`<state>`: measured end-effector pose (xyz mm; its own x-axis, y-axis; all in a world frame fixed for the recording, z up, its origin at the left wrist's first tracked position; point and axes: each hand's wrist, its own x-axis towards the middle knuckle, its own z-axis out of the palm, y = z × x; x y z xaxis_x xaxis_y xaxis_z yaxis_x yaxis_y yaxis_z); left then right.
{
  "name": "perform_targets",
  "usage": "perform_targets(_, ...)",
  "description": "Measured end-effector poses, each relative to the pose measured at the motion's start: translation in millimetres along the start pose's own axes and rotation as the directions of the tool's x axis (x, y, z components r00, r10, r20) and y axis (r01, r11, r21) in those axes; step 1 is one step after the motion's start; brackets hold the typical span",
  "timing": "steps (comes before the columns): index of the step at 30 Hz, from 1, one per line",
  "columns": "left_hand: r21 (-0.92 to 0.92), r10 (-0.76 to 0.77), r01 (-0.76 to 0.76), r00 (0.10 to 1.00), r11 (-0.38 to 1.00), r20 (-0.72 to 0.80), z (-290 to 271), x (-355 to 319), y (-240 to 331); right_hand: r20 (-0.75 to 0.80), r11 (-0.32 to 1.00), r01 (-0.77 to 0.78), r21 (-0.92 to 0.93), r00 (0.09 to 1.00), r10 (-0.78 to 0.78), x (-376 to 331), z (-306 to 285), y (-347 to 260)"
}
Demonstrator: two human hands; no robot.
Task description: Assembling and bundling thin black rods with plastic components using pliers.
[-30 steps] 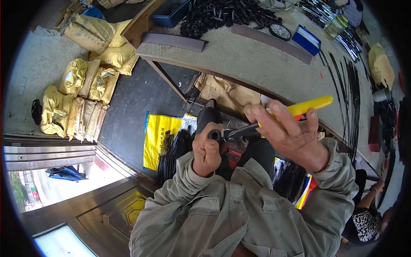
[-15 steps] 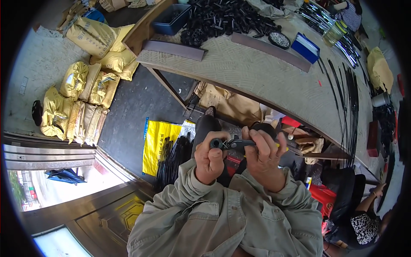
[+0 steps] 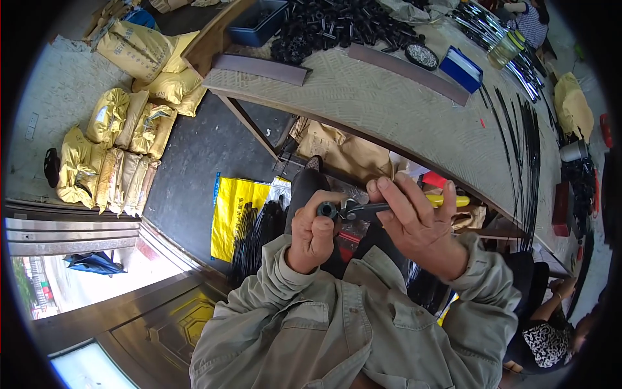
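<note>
Close to my lap, my left hand [image 3: 311, 231] is closed round a short black tubular part [image 3: 326, 209], its hollow end facing up. My right hand [image 3: 414, 217] holds what look like pliers, with a dark grey arm [image 3: 369, 211] and a yellow handle end [image 3: 461, 201]. Their metal head meets the black part at my left fingertips. My right fingers are partly spread over the handles, and the palm side is hidden.
A long worktable [image 3: 414, 123] crosses in front, bearing a heap of black fittings [image 3: 350, 26], a blue bin [image 3: 258, 24] and thin black rods [image 3: 528, 155]. Yellow sacks [image 3: 107, 117] are stacked at left. Black strips [image 3: 249, 243] lie beside my leg. A co-worker [image 3: 551, 337] sits at right.
My right hand has shifted right and slightly up, with its fingers spread wider. More of the yellow handle end shows. My left hand still holds the black part in nearly the same place.
</note>
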<state>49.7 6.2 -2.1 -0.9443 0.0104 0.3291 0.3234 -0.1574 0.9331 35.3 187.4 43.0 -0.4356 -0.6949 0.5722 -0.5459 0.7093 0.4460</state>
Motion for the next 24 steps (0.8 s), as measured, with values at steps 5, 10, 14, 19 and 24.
perform_targets(5,0.048,0.000,0.002,0.999,0.999,-0.046,2.0,-1.8,3.0,0.065,0.953,-0.230,0.196,0.973,0.221,-10.1,6.4,-28.7)
perform_targets(10,0.099,-0.046,0.050,0.998,0.994,-0.042,0.9,-2.4,12.3,0.149,0.921,-0.214,0.325,0.974,0.173,-5.6,-3.7,-17.5)
perform_targets(14,0.007,-0.022,0.021,0.984,1.000,0.177,-19.2,7.5,13.7,0.451,0.687,-0.225,0.691,0.877,-0.166,6.7,-37.1,36.2)
perform_targets(19,-0.119,0.128,-0.067,0.751,0.991,0.647,-27.7,13.2,17.6,0.514,-0.263,-0.945,0.192,0.326,-0.794,5.0,-22.2,60.4)
perform_targets(24,-0.042,0.201,-0.217,0.794,0.975,0.573,-27.5,4.6,7.8,0.613,-0.115,-0.781,0.614,0.563,-0.554,-7.1,-30.6,48.7)
